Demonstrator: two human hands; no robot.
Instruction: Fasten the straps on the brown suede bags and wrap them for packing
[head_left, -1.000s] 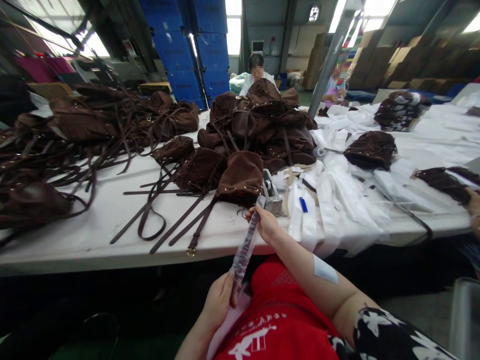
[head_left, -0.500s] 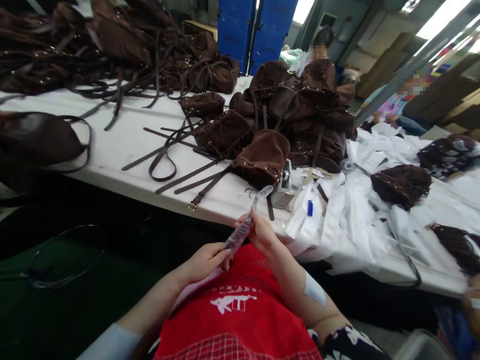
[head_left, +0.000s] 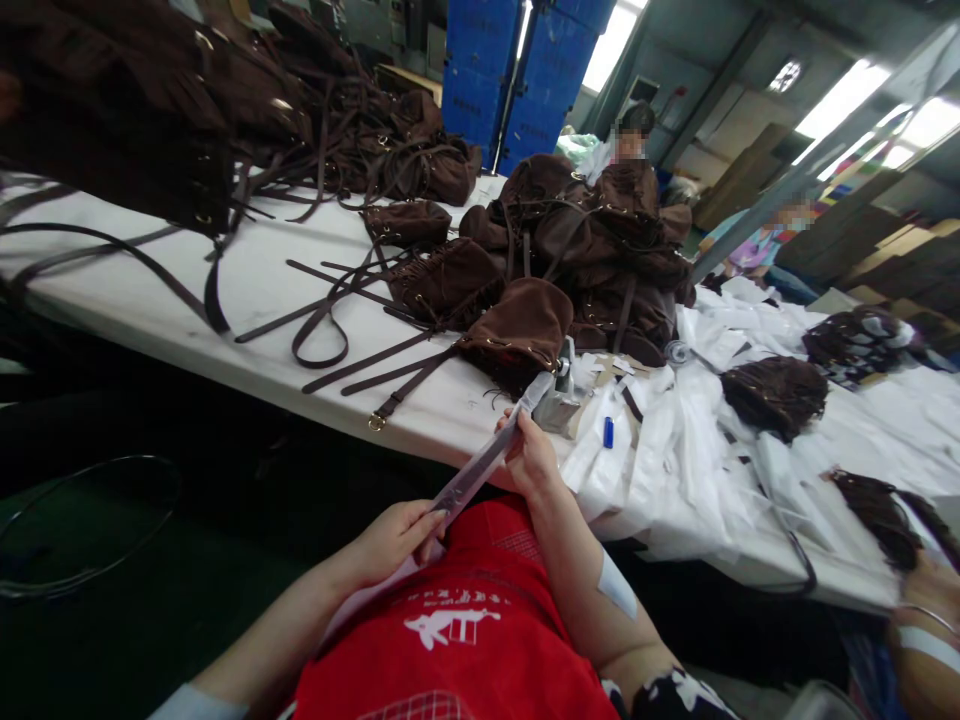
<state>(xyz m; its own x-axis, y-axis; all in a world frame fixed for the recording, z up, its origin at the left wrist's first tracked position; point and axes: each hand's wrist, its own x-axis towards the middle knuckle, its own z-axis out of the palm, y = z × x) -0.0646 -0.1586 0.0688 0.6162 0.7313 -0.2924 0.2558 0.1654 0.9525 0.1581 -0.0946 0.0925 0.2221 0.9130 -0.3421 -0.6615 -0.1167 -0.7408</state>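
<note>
A narrow clear plastic sleeve (head_left: 480, 465) is stretched between my two hands above my lap, slanting up toward the table. My left hand (head_left: 409, 535) pinches its lower end, near the red apron (head_left: 450, 600). Fingers of my right hand (head_left: 532, 455) close around it nearer its upper end, by the table's front edge. The sleeve's tip reaches in front of a brown drawstring bag (head_left: 517, 325), whose straps (head_left: 401, 385) trail left across the table. Whether anything lies inside the sleeve I cannot make out.
Brown bags (head_left: 577, 215) are heaped behind, with more at the back left. White plastic sheets (head_left: 697, 450) and a blue object (head_left: 608, 432) lie to the right. A dark bag (head_left: 150, 130) hangs over the left side. Another person's arm (head_left: 930, 620) shows at the right edge.
The crumpled sleeve is now drawn out straight, with my hands farther apart. On the left, the bag at the table edge is gone from there and a large brown bag appears higher up.
</note>
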